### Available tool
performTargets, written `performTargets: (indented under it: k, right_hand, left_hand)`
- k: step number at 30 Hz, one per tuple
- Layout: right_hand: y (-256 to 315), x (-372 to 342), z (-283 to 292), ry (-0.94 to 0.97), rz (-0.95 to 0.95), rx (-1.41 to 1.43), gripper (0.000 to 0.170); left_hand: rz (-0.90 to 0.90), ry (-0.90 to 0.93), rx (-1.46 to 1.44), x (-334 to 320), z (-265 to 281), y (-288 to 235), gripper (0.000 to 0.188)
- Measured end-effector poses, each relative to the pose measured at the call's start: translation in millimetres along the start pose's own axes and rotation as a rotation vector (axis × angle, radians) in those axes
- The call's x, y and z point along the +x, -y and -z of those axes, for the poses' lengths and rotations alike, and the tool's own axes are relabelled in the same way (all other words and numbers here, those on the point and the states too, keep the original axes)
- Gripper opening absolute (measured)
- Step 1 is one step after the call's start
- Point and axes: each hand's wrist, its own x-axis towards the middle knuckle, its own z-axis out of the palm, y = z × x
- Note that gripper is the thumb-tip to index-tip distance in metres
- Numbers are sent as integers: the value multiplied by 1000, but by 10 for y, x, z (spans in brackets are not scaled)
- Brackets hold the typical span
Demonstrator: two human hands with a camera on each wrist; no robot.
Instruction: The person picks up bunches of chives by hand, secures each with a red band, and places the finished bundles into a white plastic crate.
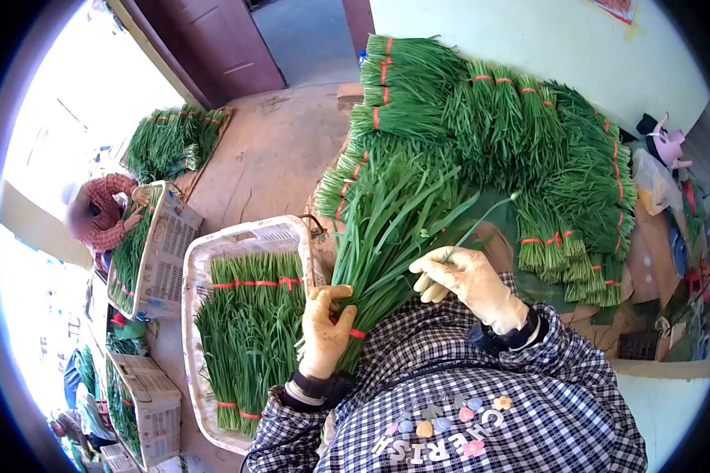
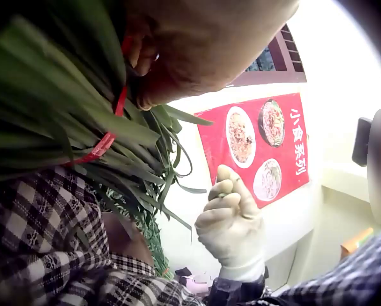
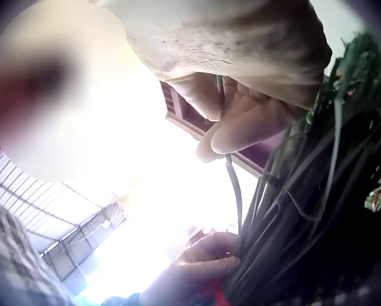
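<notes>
My gloved left hand grips a leafy bundle of garlic chives low down, close to its red tie. The bundle lies across my lap, leaves fanning away from me. To its right, my gloved right hand pinches one thin chive stalk with a small pale bud at its tip. From the right wrist, the stalk runs between thumb and fingers down toward the left hand. In the left wrist view, the red tie circles the bundle and the right hand has curled fingers.
On my left stands a white plastic crate holding tied chive bundles. More tied bundles are heaped ahead and to the right, against the wall. Another person works at a second crate on the far left.
</notes>
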Motion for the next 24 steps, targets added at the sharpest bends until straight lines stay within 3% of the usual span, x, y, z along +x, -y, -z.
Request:
performTargets:
  k: [8, 15, 24]
  right_hand:
    - [-206, 75, -98, 32, -179, -85, 33]
    - [-203, 269, -284, 80, -190, -48, 36]
    - [-279, 563, -385, 201, -206, -287, 29]
  left_hand:
    - [18, -16, -15, -19, 3, 6, 35]
    - [-43, 0, -33, -33, -19, -48, 32]
    - [-153, 54, -79, -16, 15, 14, 28]
